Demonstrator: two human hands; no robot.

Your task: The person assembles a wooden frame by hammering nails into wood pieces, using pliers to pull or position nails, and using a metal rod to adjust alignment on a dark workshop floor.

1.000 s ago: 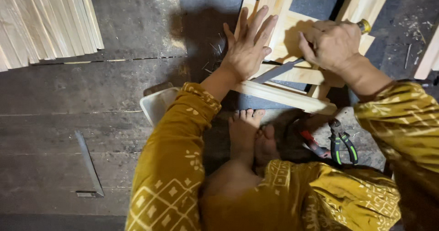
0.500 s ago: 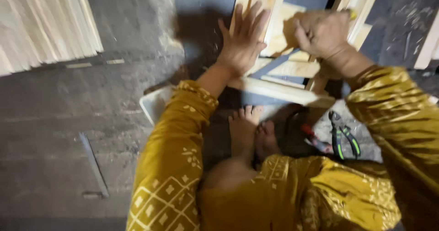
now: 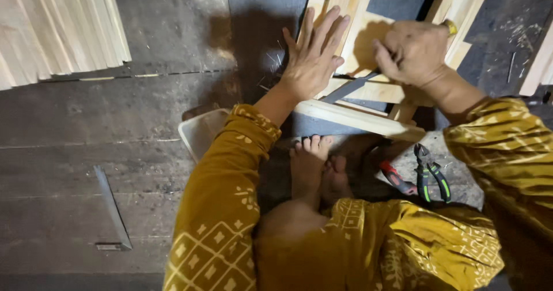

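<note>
Biggest thing down there is the dark plank floor [image 3: 69, 124] the person's sitting on, legs folded, mustard patterned sleeves [image 3: 219, 210] filling the near edge. At the far left corner of the floor there's a big stack of pale wood slats [image 3: 52, 26], well apart from the action. A dark mat [image 3: 259, 26] lies at the far edge, and on it sits the pale wooden frame [image 3: 357, 115], made of crossing slats, just past the bare feet [image 3: 314, 164].

Left hand [image 3: 311, 58] is wide open, fingers spread and pointing away, palm pressed flat on the left side of the frame, holding nothing. Right hand [image 3: 412, 52] is curled into a closed grip over the right part of the frame. There's a yellowish handle end [image 3: 449, 26] poking out past the knuckles, so it's wrapped around some tool, but I can't tell which kind since the hand hides most of it. A grey flat metal strip [image 3: 348, 88] runs at an angle on the frame between the two hands, its upper end disappearing under the right hand.

Smaller stuff: a whitish plastic tub [image 3: 199, 132] just beside the left forearm, a metal square [image 3: 112, 210] lying on the floor toward the near left, and a pair of green-handled pliers [image 3: 432, 176] plus a red-handled tool [image 3: 397, 179] by the right knee.
</note>
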